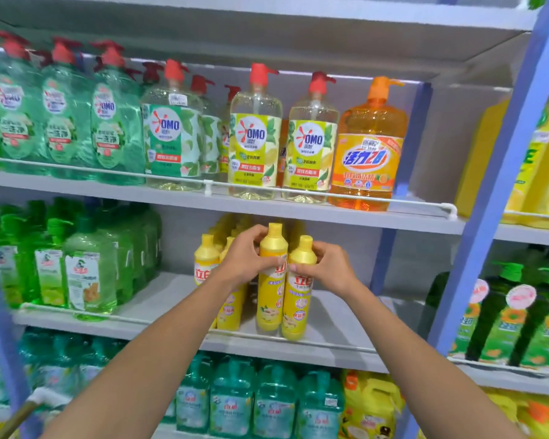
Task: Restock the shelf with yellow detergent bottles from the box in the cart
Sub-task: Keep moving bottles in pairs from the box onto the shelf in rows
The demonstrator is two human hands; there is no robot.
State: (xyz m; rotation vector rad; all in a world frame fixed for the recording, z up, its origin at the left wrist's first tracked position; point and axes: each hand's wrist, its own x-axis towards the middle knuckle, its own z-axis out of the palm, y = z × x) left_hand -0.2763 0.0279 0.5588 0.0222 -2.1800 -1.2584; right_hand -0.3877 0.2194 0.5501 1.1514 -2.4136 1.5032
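Observation:
Two yellow detergent bottles stand upright side by side at the front of the middle shelf. My left hand grips the left bottle around its shoulder. My right hand grips the right bottle just below its cap. More yellow bottles stand in rows behind and to the left of them. The box and the cart's basket are out of view.
Green bottles fill the left of the same shelf. Bare shelf lies to the right, up to a blue upright. OMO pump bottles stand on the shelf above, teal bottles below. A cart handle shows at bottom left.

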